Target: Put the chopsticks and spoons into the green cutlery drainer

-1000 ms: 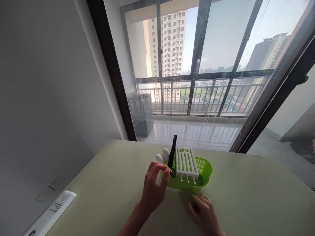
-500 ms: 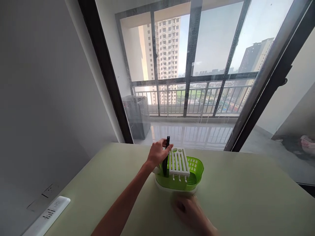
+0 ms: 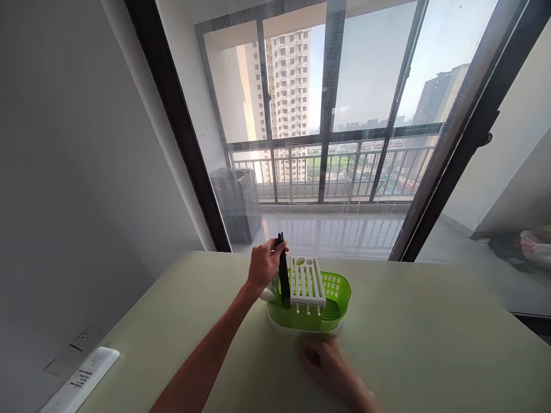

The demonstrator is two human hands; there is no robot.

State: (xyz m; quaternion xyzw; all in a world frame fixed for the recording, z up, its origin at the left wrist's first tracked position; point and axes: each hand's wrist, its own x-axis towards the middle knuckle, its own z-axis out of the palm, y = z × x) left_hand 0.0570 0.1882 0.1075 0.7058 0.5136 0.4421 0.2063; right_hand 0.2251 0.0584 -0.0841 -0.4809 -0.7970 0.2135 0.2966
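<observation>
My left hand (image 3: 263,265) is closed around the upper part of a bundle of black chopsticks (image 3: 284,280). They stand nearly upright, with their lower ends inside the left end of a green plastic basket (image 3: 297,319). Across the basket's middle lies a white slotted rack (image 3: 308,282) with small hooks on its front edge. A rounded white piece (image 3: 267,295) sticks out at the basket's left side, partly behind my wrist. In front of the basket, my right hand (image 3: 325,361) is curled into a loose fist near the table, slightly blurred, with nothing visible in it.
The basket stands on a pale green table (image 3: 408,332). A white power strip (image 3: 81,378) lies at the left edge, by a wall socket (image 3: 85,337). Past the table is a glass door with a dark frame (image 3: 185,132), with a balcony behind it.
My left hand and the chopsticks have shifted slightly left and up, and the chopstick tops now show fanned apart. The whole view has moved a little. My right hand stays curled before the basket.
</observation>
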